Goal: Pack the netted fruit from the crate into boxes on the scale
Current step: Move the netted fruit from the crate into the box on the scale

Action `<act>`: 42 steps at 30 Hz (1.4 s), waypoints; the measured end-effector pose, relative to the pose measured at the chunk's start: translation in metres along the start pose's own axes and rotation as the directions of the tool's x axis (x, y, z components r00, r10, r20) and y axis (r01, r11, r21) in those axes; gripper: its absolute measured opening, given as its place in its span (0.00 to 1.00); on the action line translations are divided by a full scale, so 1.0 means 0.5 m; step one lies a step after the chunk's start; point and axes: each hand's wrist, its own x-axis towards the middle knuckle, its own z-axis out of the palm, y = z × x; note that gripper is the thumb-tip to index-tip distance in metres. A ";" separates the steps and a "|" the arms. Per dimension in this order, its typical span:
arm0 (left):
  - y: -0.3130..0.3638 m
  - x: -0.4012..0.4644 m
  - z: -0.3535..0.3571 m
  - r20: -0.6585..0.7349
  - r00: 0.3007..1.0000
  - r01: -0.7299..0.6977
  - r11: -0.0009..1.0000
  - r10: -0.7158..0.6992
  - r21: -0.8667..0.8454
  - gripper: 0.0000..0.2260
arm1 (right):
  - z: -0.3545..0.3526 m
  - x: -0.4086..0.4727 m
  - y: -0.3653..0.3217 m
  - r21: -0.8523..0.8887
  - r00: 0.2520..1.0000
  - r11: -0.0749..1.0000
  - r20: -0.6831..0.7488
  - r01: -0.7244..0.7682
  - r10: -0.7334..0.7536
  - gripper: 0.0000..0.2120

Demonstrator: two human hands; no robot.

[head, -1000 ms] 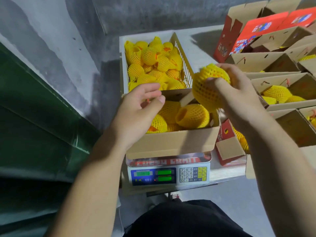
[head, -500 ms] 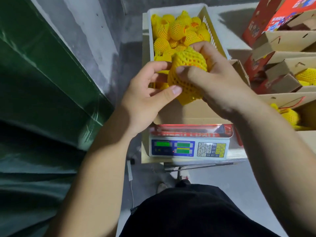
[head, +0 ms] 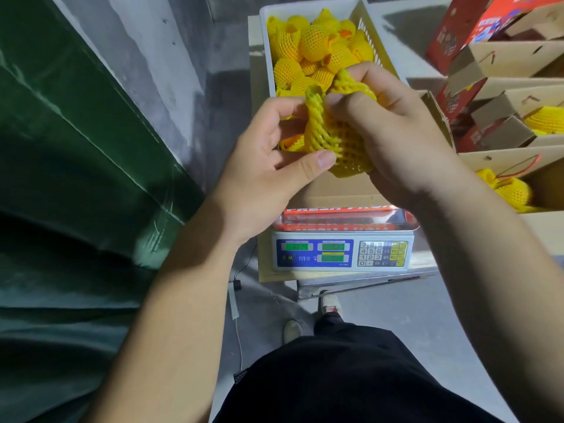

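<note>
Fruit now over the box — both your hands on it.

A second ago your right hand (head: pixel 393 129) held the netted fruit (head: pixel 335 138) off to the side and your left hand (head: pixel 274 160) was loose over the box (head: pixel 345 186). Now the fruit hangs above the box on the scale (head: pixel 341 253), just short of the crate (head: pixel 377 50) — right fingers curled round it, left thumb and fingers pinching the net's loose end. Likely you are tidying the net before setting the fruit down.
</note>
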 end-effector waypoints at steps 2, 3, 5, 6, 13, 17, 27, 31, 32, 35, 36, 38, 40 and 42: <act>-0.003 0.001 0.005 0.013 1.000 0.008 0.999 -0.008 -0.035 0.22 | 0.003 0.000 0.003 0.013 1.000 1.000 -0.003 0.007 -0.007 0.03; -0.007 0.002 0.009 0.021 1.000 0.016 0.999 -0.015 -0.039 0.25 | 0.006 -0.001 0.006 0.008 1.000 1.000 0.004 0.019 -0.019 0.02; -0.018 0.007 0.019 -0.005 0.999 0.036 0.999 -0.036 -0.025 0.30 | 0.006 0.000 0.013 -0.024 0.999 1.000 0.051 0.019 -0.018 0.06; -0.023 0.009 0.023 -0.050 0.998 0.047 0.999 -0.048 -0.028 0.32 | 0.001 0.003 0.012 -0.033 0.998 0.999 0.067 0.009 -0.007 0.12; -0.055 0.043 0.008 -0.243 0.949 0.185 0.978 -0.203 -0.095 0.30 | -0.202 0.102 0.064 -0.761 0.884 0.452 -0.375 -0.466 0.280 0.27; -0.061 0.083 0.015 -0.258 0.932 0.248 0.967 -0.256 -0.062 0.31 | -0.266 0.128 0.089 -0.813 0.765 0.266 -0.302 -0.519 0.568 0.22; -0.054 0.312 0.027 -0.334 0.895 0.335 0.939 -0.294 0.071 0.34 | -0.353 0.231 0.023 -0.572 0.968 0.784 -0.082 -0.241 0.237 0.26; -0.098 0.500 0.038 -0.369 0.889 0.369 0.901 -0.270 0.230 0.25 | -0.394 0.403 0.074 -0.677 0.977 0.705 -0.121 -0.209 0.173 0.24; -0.119 0.550 0.042 -0.359 0.893 0.376 0.888 -0.271 0.266 0.23 | -0.401 0.448 0.097 -0.726 0.974 0.652 -0.123 -0.220 0.192 0.24; -0.192 0.668 0.054 -0.308 0.886 0.458 0.751 -0.345 0.476 0.32 | -0.416 0.554 0.171 -0.869 0.938 0.439 -0.077 -0.229 0.338 0.30; -0.216 0.693 0.056 -0.274 0.876 0.479 0.652 -0.397 0.587 0.34 | -0.421 0.577 0.193 -0.926 0.909 0.325 -0.040 -0.190 0.416 0.34; -0.258 0.724 0.060 -0.214 0.842 0.467 0.472 -0.495 0.748 0.34 | -0.434 0.612 0.227 -0.983 0.881 0.168 0.010 -0.080 0.474 0.41; -0.278 0.751 0.062 -0.243 0.868 0.439 0.439 -0.433 0.784 0.29 | -0.445 0.653 0.249 -0.966 0.933 0.248 0.023 -0.072 0.358 0.40; -0.288 0.797 0.056 -0.285 0.936 0.349 0.464 -0.205 0.814 0.25 | -0.457 0.705 0.278 -0.927 0.982 0.370 0.011 -0.060 0.187 0.34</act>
